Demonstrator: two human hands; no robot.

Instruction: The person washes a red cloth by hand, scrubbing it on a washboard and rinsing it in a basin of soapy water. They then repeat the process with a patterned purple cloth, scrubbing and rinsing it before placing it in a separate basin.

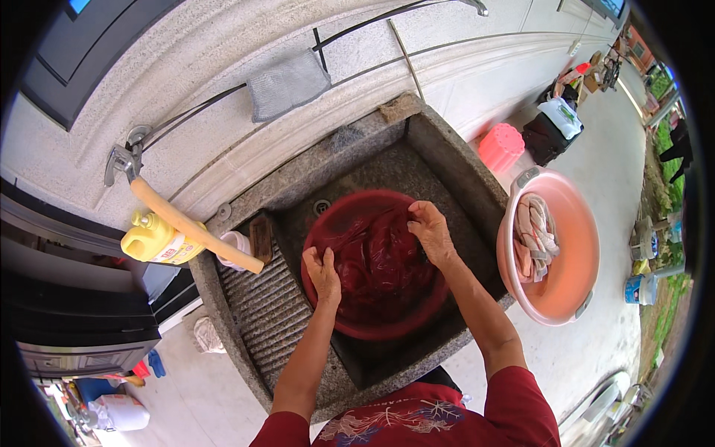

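Observation:
A round red basin [430, 307] sits inside a grey stone sink [477, 175], and wet dark red cloth [376, 257] lies bunched in it. At the basin's left side, my left hand [322, 277] is closed, fingers bent, on what looks like the edge of the cloth. My right hand [432, 232] is over the basin's upper right, its thumb and fingertips pinching the cloth's other edge. The cloth stretches between both hands, its lower part resting in the basin. Its exact shape is hidden by the folds.
Left of the basin is a ribbed washboard [272, 316] with a brush [261, 238]. A tap hose [194, 227] hangs by a yellow jug [160, 240]. A pink tub [577, 257] holding cloth [535, 231] stands right, near a pink stool [501, 147]. A grey cloth [287, 86] hangs behind.

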